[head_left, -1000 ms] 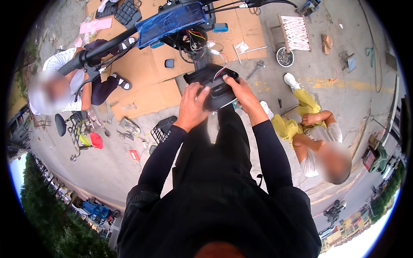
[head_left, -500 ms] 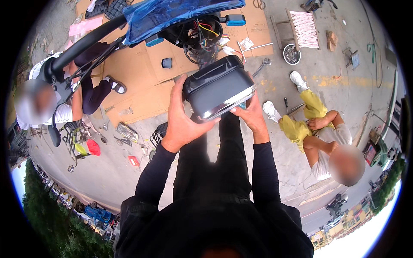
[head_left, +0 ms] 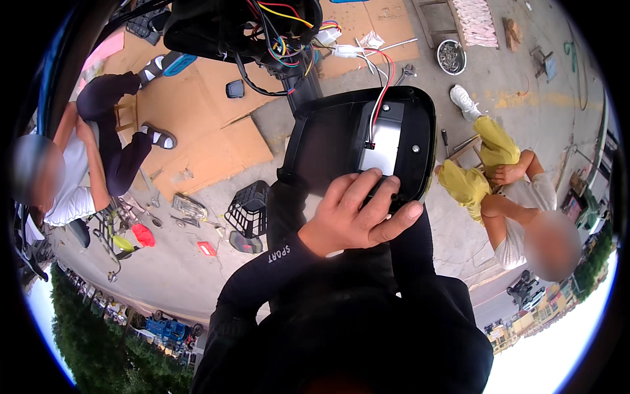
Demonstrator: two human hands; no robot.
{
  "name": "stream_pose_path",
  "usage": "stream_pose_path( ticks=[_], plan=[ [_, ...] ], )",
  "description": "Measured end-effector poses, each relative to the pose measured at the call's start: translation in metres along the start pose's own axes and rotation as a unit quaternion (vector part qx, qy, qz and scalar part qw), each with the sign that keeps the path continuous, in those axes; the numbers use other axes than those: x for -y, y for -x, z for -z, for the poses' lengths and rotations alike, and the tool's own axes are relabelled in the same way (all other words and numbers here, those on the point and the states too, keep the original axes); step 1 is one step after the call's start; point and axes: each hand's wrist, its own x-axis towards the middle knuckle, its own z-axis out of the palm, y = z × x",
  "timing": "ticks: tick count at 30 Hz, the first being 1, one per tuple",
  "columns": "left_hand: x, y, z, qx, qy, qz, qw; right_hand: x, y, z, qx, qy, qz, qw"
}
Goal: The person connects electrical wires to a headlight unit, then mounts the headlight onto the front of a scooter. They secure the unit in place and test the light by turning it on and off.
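A black plastic housing (head_left: 323, 152) is turned with its open back upward, showing a silver metal plate (head_left: 381, 150) and screws. Red, white and black wires run from it to a white connector (head_left: 346, 50) near the bundled wires of a dark vehicle front (head_left: 216, 29). My left hand (head_left: 357, 220) has its bent fingers closed at the near edge of the housing, against a small black part, with the thumb to the right. My right sleeve (head_left: 413, 246) reaches up beneath the housing, which hides my right hand.
Cardboard sheets (head_left: 230, 148) cover the ground ahead. A black basket (head_left: 249, 209) lies left, and a wrench (head_left: 407, 71) and a bowl of small metal parts (head_left: 451, 58) lie ahead right. One person (head_left: 79, 164) sits at left, another (head_left: 489, 184) at right.
The housing has been turned over, from glossy outside with chrome rim to wired inside. My left hand has moved right to its near edge, and my right hand has gone out of sight.
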Motion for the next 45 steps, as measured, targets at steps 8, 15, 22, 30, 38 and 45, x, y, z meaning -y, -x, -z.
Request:
stream_pose_path(
  ticks=[8, 15, 22, 30, 38, 45],
  plan=[
    [0.021, -0.009, -0.030, -0.034, 0.051, 0.033, 0.998, -0.016, -0.083, 0.020, 0.133, -0.111, 0.045, 0.984],
    [0.062, -0.021, -0.043, -0.054, 0.156, -0.010, 0.986, 0.010, -0.141, 0.018, 0.347, -0.169, 0.082, 0.919],
    [0.164, 0.060, -0.075, -0.322, -0.239, -0.198, 0.895, 0.034, -0.243, 0.025, 0.674, -0.185, 0.088, 0.710],
    [0.235, 0.006, -0.103, -0.334, -0.283, -0.206, 0.875, 0.032, -0.222, 0.006, 0.739, -0.150, 0.135, 0.643],
    [0.181, -0.063, -0.100, -0.251, -0.382, -0.185, 0.870, 0.008, -0.175, -0.040, 0.746, -0.183, 0.134, 0.626],
    [0.199, -0.055, -0.075, -0.281, -0.293, -0.186, 0.895, -0.007, -0.177, -0.022, 0.697, -0.196, 0.071, 0.686]
  ],
)
